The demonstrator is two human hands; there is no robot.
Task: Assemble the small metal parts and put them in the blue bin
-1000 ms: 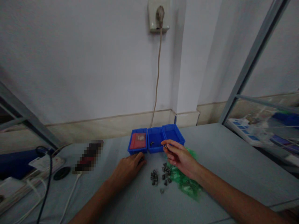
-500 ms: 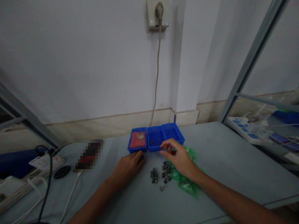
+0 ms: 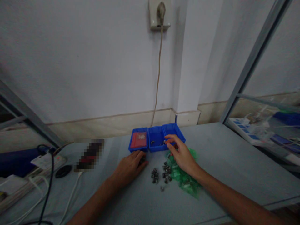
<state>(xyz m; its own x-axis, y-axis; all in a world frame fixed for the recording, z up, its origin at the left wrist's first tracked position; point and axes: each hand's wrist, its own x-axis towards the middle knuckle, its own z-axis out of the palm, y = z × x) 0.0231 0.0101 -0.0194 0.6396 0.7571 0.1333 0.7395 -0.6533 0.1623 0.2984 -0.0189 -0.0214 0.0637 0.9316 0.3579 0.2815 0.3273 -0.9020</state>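
My left hand [image 3: 130, 165] rests on the table in front of the left blue bin [image 3: 129, 147], its fingers curled over small dark metal parts [image 3: 142, 160] that are mostly hidden. My right hand [image 3: 180, 153] hovers at the front of the middle blue bin [image 3: 156, 134], thumb and index finger apart. A small metal fitting [image 3: 164, 142] shows just beyond those fingertips; another metal fitting [image 3: 152, 142] lies in the same bin. Between the hands, two small piles of dark metal fittings [image 3: 154, 176] sit on the table, with a single light piece [image 3: 162, 188] nearer me.
A red packet [image 3: 138, 140] lies in the left bin. The right blue bin [image 3: 172, 128] adjoins the middle one. Crumpled green plastic [image 3: 187, 184] is under my right wrist. At left are a pixelated phone-like object [image 3: 90, 154], a black disc [image 3: 63, 171] and cables [image 3: 70, 197].
My right hand has moved slightly right and up, and its thumb and index finger have parted. My left hand has shifted a little, its thumb now lower and stretched out.
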